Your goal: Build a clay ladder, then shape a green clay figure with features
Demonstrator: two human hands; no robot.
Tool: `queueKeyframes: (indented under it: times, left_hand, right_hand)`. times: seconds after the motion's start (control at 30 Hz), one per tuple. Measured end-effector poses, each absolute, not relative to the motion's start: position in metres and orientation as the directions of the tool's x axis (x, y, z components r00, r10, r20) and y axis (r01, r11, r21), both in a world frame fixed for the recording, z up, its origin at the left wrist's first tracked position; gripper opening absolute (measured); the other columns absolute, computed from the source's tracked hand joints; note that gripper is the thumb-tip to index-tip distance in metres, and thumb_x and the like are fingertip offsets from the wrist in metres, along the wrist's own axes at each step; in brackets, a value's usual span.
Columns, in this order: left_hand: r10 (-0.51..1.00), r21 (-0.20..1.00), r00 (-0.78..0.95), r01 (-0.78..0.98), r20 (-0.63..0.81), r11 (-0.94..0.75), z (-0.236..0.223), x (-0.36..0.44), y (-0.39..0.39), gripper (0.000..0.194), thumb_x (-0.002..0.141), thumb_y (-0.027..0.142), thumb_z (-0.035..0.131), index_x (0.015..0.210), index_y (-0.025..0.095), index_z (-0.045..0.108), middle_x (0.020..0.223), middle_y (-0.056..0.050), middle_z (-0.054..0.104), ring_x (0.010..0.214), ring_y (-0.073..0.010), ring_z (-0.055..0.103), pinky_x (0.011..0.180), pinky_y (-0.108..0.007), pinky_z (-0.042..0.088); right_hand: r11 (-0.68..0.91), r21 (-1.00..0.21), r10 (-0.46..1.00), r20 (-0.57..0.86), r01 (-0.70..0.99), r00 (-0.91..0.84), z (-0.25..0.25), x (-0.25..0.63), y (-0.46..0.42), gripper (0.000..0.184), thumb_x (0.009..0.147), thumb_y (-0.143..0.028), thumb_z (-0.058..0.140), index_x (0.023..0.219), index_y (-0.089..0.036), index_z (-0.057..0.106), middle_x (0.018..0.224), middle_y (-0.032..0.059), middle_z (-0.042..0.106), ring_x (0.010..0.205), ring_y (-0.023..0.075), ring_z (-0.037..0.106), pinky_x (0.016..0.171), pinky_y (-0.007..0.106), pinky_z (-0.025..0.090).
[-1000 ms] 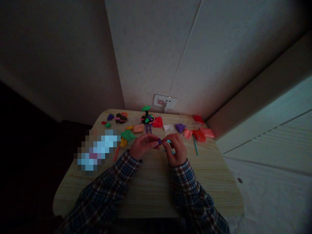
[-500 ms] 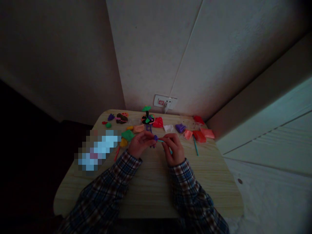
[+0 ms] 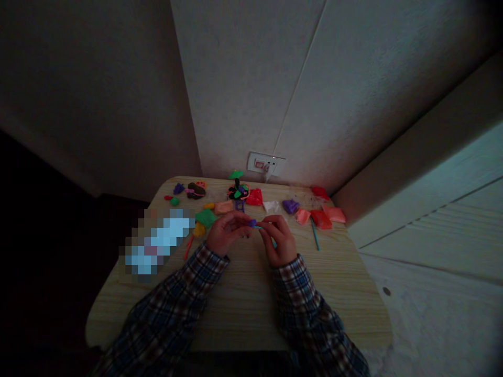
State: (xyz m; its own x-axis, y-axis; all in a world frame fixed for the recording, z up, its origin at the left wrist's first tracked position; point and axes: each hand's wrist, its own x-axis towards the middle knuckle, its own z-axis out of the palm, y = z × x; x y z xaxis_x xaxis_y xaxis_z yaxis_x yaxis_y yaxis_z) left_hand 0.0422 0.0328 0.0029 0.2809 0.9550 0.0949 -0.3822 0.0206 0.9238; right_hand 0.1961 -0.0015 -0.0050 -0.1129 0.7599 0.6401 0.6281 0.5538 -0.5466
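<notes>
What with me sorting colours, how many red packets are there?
3: the middle packet beside the black model, the far right packet, and the near right packet. Some may be hidden.

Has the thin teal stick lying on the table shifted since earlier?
No; the thin teal stick keeps its place, right of and below the white wall socket.

Pale wood-grained table [image 3: 236, 309], smooth; plaid sleeves [image 3: 310, 303] of soft-looking cloth; purple lump [image 3: 252, 223] matt, clay-like.
</notes>
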Motion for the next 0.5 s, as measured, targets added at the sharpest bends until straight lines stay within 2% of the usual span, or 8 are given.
queueKeyframes:
  times: [0.33,0.5]
  left_hand:
    - [0.956,0.949,0.28,-0.316,0.092,0.002,0.0065,0.04,0.032,0.028,0.059,0.033,0.081,0.075,0.015,0.067,0.065,0.0,0.067,0.056,-0.0119,0.06,0.056,-0.024,0.049]
    - [0.96,0.957,0.269,-0.291,0.077,0.005,0.0088,0.0403,0.0314,0.025,0.058,0.031,0.082,0.07,0.014,0.067,0.06,0.001,0.065,0.055,-0.0118,0.06,0.055,-0.024,0.048]
  right_hand:
    - [0.547,-0.55,0.761,0.64,0.631,-0.101,-0.0072,0.1974,-0.0009,0.021,0.088,-0.018,0.046,0.094,-0.017,0.067,0.09,0.0078,0.057,0.076,0.0164,0.057,0.068,0.031,0.051]
    - [0.598,-0.49,0.727,0.664,0.634,-0.173,-0.0098,0.2005,0.0015,0.021,0.088,-0.018,0.046,0.095,-0.018,0.066,0.09,0.0073,0.057,0.074,0.0151,0.057,0.065,0.029,0.051]
